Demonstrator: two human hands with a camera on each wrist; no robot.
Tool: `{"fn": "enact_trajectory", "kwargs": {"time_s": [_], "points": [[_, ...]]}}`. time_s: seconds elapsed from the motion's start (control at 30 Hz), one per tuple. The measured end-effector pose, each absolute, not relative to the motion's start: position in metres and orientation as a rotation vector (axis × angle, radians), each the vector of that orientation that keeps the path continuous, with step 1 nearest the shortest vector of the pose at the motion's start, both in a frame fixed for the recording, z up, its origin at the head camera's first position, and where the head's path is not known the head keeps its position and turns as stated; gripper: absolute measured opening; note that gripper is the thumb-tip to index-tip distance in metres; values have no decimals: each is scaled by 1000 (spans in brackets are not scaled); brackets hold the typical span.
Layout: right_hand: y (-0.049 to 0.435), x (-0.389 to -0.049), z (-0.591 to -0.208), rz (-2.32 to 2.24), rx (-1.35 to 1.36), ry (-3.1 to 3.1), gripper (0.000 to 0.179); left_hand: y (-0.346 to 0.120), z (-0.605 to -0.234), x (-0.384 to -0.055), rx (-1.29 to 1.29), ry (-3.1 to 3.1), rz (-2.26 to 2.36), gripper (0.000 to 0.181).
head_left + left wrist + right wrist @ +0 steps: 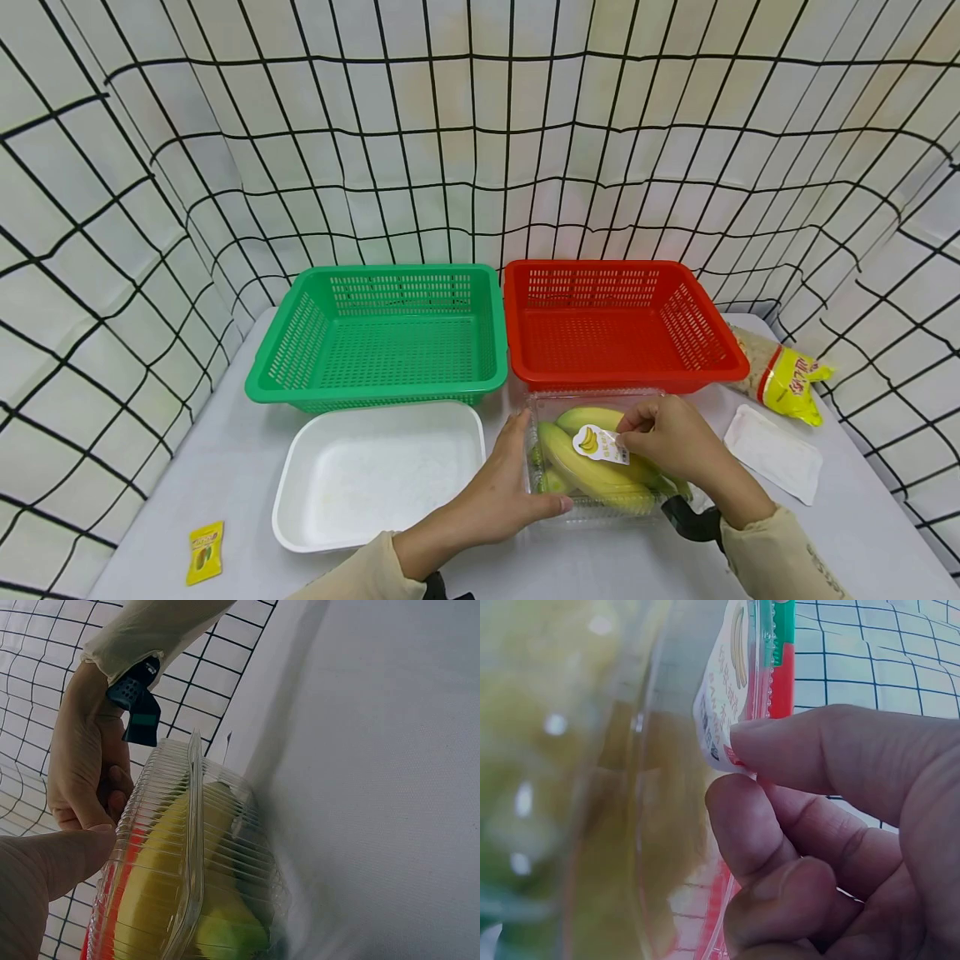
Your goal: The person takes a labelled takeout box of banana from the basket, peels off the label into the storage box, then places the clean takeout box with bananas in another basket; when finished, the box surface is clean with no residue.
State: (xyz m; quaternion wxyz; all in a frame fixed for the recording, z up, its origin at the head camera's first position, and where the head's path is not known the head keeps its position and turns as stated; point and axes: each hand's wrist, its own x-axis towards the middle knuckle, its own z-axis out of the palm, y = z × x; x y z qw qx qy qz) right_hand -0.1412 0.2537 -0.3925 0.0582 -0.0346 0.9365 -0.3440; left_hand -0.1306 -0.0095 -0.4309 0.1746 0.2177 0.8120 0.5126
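A clear plastic clamshell box (585, 507) with yellow-green bananas (573, 458) inside sits on the white table in the head view. On its lid is a white cloud-shaped sticker (592, 443) with a banana picture and print. My right hand (671, 437) pinches the right end of this sticker between thumb and finger; the right wrist view shows the sticker (724, 697) standing along the lid by the thumb. My left hand (498, 483) rests against the box's left side, fingers stretched out and thumb over the front left corner. The ridged box wall (191, 847) fills the left wrist view's middle.
Behind stand a green basket (375, 396) and a red basket (630, 377). A white tray (375, 475) lies left of the box, and a small yellow packet (205, 552) at the front left. At right are a yellow-ended bag (791, 383) and a flat white packet (776, 454). Black netting (472, 129) surrounds the table.
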Motion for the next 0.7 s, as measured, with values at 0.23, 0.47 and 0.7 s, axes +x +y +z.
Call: {"fn": "enact_trajectory", "kwargs": {"time_s": [0.23,0.47,0.7], "points": [[254,-141,-393,-1057,-122,2850,5,-10,-431,-130,614,2302,1448,116],[254,-140,-392,-1068,-106,2836,5,-10,-430,-130,624,2307,1452,116],[254,-140,-392,-1066,-106,2843,5,-10,-431,-130,624,2308,1451,115]]}}
